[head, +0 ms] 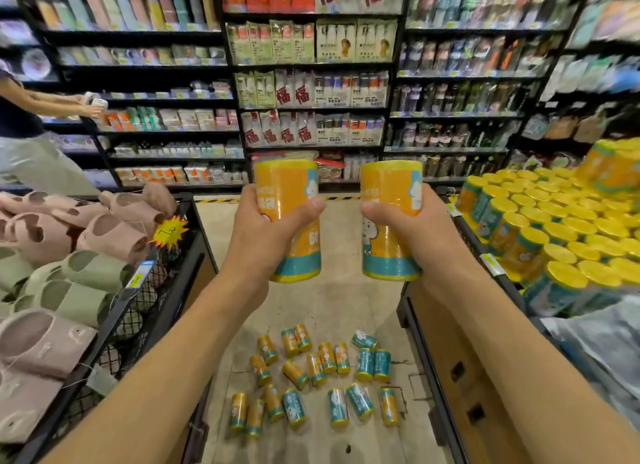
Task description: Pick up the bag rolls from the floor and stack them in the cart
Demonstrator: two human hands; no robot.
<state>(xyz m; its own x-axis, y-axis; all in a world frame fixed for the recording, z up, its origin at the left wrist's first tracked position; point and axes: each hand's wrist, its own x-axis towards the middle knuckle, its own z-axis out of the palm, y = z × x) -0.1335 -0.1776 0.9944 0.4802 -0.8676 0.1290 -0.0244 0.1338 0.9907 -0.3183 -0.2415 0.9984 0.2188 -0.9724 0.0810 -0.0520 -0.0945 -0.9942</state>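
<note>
My left hand grips an orange and teal bag roll upright at chest height. My right hand grips a second, matching bag roll beside it. Both are held over the aisle, between two carts. Several more bag rolls lie scattered on the tiled floor below my arms. The cart on the right holds several rolls stacked upright with yellow tops.
A black wire cart on the left is full of pink and green slippers. Stocked shelves close the aisle ahead. Another person stands at the far left reaching to a shelf. A plastic-wrapped bundle sits at the lower right.
</note>
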